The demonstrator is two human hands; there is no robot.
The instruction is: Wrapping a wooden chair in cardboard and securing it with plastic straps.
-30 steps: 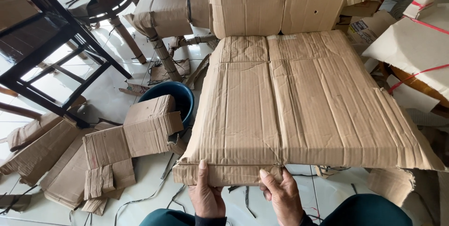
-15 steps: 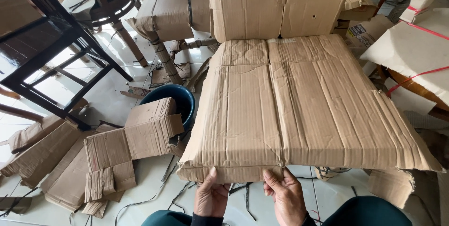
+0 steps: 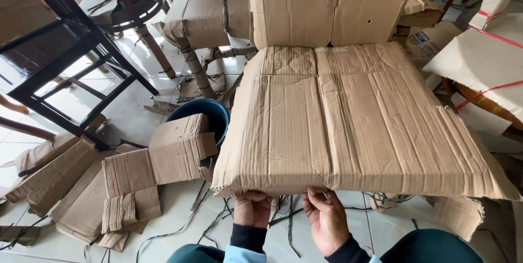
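Both hands gripping cardboard [image 3: 348,127] front edge; left hand [image 3: 253,208] curling closed under it; right hand [image 3: 325,215] pinching it | bucket [image 3: 210,117] sitting left

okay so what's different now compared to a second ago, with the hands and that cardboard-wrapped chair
Both hands slid up to the front edge of the cardboard wrapping. The left hand now grips under the edge; the right hand has its fingertips tucked beneath it. The wrapped chair, blue bucket and cardboard scraps stayed put.
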